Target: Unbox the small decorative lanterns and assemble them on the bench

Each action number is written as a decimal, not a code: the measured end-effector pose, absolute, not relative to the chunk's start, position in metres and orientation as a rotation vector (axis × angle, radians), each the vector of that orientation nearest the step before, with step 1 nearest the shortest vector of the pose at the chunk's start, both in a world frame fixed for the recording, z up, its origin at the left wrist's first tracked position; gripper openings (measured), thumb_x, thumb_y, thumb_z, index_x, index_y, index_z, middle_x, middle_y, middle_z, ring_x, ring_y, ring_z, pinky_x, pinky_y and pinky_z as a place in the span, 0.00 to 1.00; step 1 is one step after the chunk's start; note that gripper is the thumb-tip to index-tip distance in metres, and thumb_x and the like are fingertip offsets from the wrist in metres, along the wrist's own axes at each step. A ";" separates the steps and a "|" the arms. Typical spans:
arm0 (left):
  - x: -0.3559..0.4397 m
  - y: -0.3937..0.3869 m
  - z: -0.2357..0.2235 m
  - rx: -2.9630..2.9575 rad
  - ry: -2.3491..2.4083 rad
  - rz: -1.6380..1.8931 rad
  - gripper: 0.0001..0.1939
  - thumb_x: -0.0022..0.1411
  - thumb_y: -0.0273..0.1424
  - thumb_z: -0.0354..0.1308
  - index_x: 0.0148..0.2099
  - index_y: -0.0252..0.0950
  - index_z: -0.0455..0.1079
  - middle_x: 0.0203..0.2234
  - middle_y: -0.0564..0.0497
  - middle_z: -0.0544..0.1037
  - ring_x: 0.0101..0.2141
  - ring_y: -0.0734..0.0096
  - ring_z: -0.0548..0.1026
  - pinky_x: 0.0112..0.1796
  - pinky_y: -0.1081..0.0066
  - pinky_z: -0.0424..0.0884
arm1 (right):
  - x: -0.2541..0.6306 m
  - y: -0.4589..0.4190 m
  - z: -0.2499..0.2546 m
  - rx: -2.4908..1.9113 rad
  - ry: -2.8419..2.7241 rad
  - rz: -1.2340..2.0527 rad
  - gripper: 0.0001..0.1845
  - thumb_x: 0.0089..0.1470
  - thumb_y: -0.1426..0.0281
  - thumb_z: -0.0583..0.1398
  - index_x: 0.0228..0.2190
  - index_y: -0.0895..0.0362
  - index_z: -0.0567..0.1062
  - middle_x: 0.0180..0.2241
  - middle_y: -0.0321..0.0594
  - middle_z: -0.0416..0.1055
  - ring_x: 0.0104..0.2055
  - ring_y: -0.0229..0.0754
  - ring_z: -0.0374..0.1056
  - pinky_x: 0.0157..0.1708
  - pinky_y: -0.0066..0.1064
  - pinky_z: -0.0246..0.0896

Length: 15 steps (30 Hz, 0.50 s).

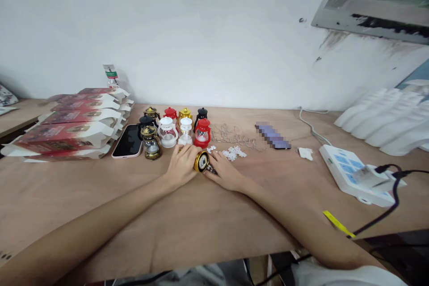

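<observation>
My left hand (182, 165) is closed around a small gold and black toy lantern (202, 161), which lies on its side with its round base facing me. My right hand (224, 172) rests beside it on the wooden table (187, 219), its fingers curled against the lantern's right side on a small part I cannot make out. Just beyond my hands stand two rows of several little lanterns (169, 132) in red, white, gold and black. Small white pieces (234, 153) and clear wire-like parts (231, 136) lie to the right of them.
A stack of flat red and white cartons (73, 125) sits at the left, with a phone (128, 141) lying face up beside it. At the right are a white power strip (351, 174) with a black cable, a row of white foam shapes (385, 118) and a yellow strip (338, 224).
</observation>
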<state>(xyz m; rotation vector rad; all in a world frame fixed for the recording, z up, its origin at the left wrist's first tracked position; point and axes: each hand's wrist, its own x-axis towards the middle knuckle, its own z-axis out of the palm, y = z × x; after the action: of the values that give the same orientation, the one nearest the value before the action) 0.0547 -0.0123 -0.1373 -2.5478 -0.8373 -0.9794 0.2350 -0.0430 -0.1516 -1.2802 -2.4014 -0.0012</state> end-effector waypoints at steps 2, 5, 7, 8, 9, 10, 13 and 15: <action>0.055 -0.012 -0.137 -2.539 -0.822 -0.993 0.10 0.54 0.26 0.53 0.41 0.35 0.62 0.34 0.47 0.76 0.36 0.60 0.72 0.36 0.64 0.57 | 0.235 -0.043 -0.152 -1.278 -2.400 -0.004 0.09 0.56 0.67 0.54 0.37 0.59 0.66 0.38 0.47 0.63 0.39 0.47 0.57 0.41 0.40 0.58; 0.055 -0.012 -0.137 -2.530 -0.811 -0.999 0.10 0.54 0.25 0.52 0.41 0.35 0.62 0.34 0.47 0.76 0.35 0.61 0.72 0.36 0.64 0.57 | 0.235 -0.042 -0.152 -1.275 -2.415 -0.013 0.07 0.55 0.69 0.54 0.36 0.59 0.66 0.37 0.47 0.63 0.39 0.47 0.56 0.41 0.40 0.58; 0.055 -0.013 -0.137 -2.527 -0.814 -0.990 0.10 0.54 0.25 0.52 0.40 0.35 0.62 0.33 0.47 0.76 0.35 0.61 0.72 0.36 0.64 0.57 | 0.235 -0.042 -0.153 -1.268 -2.434 -0.016 0.06 0.55 0.70 0.54 0.35 0.59 0.66 0.37 0.47 0.63 0.39 0.47 0.56 0.41 0.40 0.58; 0.055 -0.013 -0.137 -2.527 -0.817 -0.984 0.10 0.54 0.25 0.52 0.40 0.35 0.62 0.33 0.47 0.76 0.36 0.60 0.72 0.36 0.64 0.57 | 0.235 -0.041 -0.153 -1.265 -2.440 -0.019 0.05 0.54 0.71 0.54 0.34 0.59 0.65 0.37 0.47 0.63 0.39 0.47 0.56 0.41 0.39 0.58; 0.055 -0.013 -0.137 -2.528 -0.820 -0.978 0.10 0.54 0.25 0.52 0.41 0.35 0.62 0.33 0.47 0.76 0.36 0.60 0.71 0.36 0.64 0.57 | 0.236 -0.041 -0.154 -1.263 -2.442 -0.021 0.04 0.54 0.71 0.53 0.34 0.59 0.65 0.37 0.47 0.63 0.38 0.47 0.56 0.41 0.39 0.58; 0.055 -0.013 -0.137 -2.532 -0.824 -0.973 0.10 0.54 0.25 0.52 0.41 0.35 0.62 0.33 0.47 0.76 0.36 0.60 0.71 0.36 0.64 0.57 | 0.236 -0.041 -0.154 -1.262 -2.442 -0.023 0.04 0.54 0.72 0.53 0.33 0.59 0.65 0.37 0.47 0.63 0.38 0.47 0.56 0.41 0.39 0.58; 0.055 -0.012 -0.137 -2.544 -0.841 -0.962 0.11 0.54 0.25 0.51 0.41 0.36 0.62 0.34 0.47 0.76 0.36 0.60 0.71 0.36 0.64 0.57 | 0.236 -0.040 -0.155 -1.252 -2.438 -0.017 0.03 0.54 0.72 0.53 0.32 0.58 0.65 0.36 0.46 0.64 0.38 0.46 0.56 0.41 0.39 0.58; 0.055 -0.013 -0.137 -2.550 -0.853 -0.952 0.11 0.54 0.25 0.51 0.41 0.36 0.62 0.34 0.47 0.76 0.36 0.60 0.71 0.37 0.64 0.57 | 0.236 -0.040 -0.155 -1.245 -2.438 -0.006 0.02 0.54 0.72 0.53 0.31 0.57 0.64 0.35 0.46 0.64 0.38 0.46 0.57 0.40 0.38 0.58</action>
<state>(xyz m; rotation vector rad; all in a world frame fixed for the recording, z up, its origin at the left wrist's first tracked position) 0.0546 -0.0125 -0.1372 -2.5501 -0.8533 -0.9522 0.2360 -0.0400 -0.1547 -1.2452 -2.4376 -0.0064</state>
